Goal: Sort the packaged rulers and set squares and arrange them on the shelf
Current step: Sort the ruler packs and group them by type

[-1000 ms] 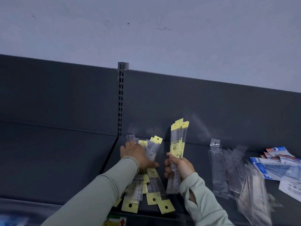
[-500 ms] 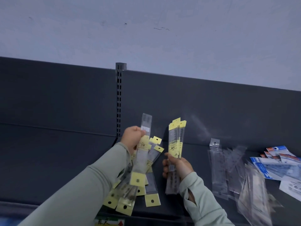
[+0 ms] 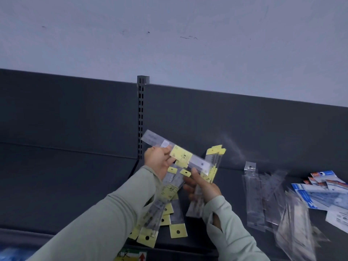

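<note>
My left hand (image 3: 159, 162) pinches one packaged ruler (image 3: 177, 153) with a yellow header card, held slanted from upper left down to the right. Its lower end lies across the bundle of yellow-tagged rulers (image 3: 213, 166) that my right hand (image 3: 202, 187) grips upright. Beneath both hands a loose pile of yellow-tagged rulers (image 3: 169, 210) lies on the dark grey shelf (image 3: 75, 185), several tags pointing toward me.
Clear packaged rulers and set squares (image 3: 263, 196) lie scattered on the shelf to the right. Blue and white packs (image 3: 323, 193) sit at the far right. A slotted upright (image 3: 140, 117) divides the shelf's back panel. A label strip (image 3: 131, 256) runs along the front edge.
My left hand lifted one ruler out of the pile, then tilted it over to the right until it met the bundle in my right hand. The right hand stayed nearly still.
</note>
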The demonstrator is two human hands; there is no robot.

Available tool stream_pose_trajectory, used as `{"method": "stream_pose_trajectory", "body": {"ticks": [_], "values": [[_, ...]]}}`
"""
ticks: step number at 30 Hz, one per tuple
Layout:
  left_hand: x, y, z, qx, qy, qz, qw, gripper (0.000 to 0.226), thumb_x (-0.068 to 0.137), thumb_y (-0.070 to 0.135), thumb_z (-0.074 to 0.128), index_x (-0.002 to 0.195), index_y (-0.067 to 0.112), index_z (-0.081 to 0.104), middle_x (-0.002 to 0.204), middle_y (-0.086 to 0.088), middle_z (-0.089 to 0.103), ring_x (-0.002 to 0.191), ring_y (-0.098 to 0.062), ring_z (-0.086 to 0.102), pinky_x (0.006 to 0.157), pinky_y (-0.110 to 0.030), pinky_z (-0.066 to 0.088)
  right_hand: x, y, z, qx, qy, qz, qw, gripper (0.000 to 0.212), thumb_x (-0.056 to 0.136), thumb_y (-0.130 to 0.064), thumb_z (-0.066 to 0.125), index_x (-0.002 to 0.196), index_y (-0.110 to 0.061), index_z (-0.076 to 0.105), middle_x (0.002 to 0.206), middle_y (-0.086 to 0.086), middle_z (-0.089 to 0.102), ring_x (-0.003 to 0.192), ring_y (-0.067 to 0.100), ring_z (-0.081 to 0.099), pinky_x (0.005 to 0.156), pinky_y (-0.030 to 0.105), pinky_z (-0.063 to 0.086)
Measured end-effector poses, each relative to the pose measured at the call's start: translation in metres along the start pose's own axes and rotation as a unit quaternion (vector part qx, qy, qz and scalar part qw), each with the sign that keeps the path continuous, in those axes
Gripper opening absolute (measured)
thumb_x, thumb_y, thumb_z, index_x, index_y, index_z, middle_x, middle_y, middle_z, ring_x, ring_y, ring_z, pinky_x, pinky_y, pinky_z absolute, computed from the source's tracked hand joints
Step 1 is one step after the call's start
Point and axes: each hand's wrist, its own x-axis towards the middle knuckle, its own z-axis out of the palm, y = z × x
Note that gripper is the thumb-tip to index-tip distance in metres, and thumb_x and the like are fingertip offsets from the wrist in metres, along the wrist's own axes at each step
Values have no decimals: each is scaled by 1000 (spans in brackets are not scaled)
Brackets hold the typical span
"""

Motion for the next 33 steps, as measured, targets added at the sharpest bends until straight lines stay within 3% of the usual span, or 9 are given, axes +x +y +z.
{"method": "stream_pose_trajectory", "body": {"ticks": [6,9,12,14,18,20,24,29,33], "values": [[7,-16,-19,151,66,-13,986,78,79,-8,69,144,-5,25,125,-26,56,105,-32,63,80,-41,58,-1,-9,3,89,76,-75,990,29,83,1,67,110,4,55,62,9,70,42,14,64,37,19,45],[5,-9,-27,446,123,121,878,118,68,16,85,153,26,3,156,-8,14,142,-30,20,113,-49,25,-1,-9,0,46,85,-88,991,39,83,3,67,119,8,51,70,12,69,40,14,60,36,19,43],[-1,-5,-29,679,-9,215,701,58,80,38,72,133,41,49,144,9,41,139,-15,24,115,-50,2,-3,-6,-3,17,82,-95,992,41,82,1,68,120,7,51,77,14,67,40,13,59,37,20,43],[0,-4,-31,704,-100,207,672,13,86,37,66,98,37,69,108,17,64,118,-6,47,113,-45,6,-5,-6,-4,4,77,-102,992,40,82,0,68,118,6,52,77,12,67,40,12,60,38,20,45],[2,5,-33,575,-174,169,781,14,87,16,67,74,19,66,68,3,61,68,-12,57,79,-40,52,-10,-10,-4,-15,57,-119,991,36,83,-7,70,114,5,56,77,10,69,43,13,60,39,20,44],[0,5,-31,479,-146,160,851,18,90,10,63,72,12,61,63,-3,53,59,-13,50,62,-34,51,-14,-9,-5,-24,38,-122,992,31,85,-12,68,109,2,57,76,9,69,48,14,58,42,21,44],[-14,-8,-10,280,-164,39,945,15,92,11,61,77,9,60,77,-9,61,70,-19,58,68,-33,52,-19,-6,-1,-55,8,-124,991,20,86,-25,66,97,-9,60,76,4,70,56,16,60,45,24,47],[-33,-20,12,145,-189,-87,967,12,96,12,55,86,8,60,77,-6,64,70,-18,62,57,-29,53,-19,-2,3,-83,-32,-116,989,25,81,-23,70,104,-12,64,90,6,72,76,17,68,56,22,55],[-27,-23,7,203,-189,-60,959,13,96,13,54,102,10,65,91,-4,66,82,-17,60,68,-28,51,-10,1,-1,-99,-38,-114,988,25,80,-2,70,104,-7,64,88,8,71,80,21,67,76,31,55]]}}
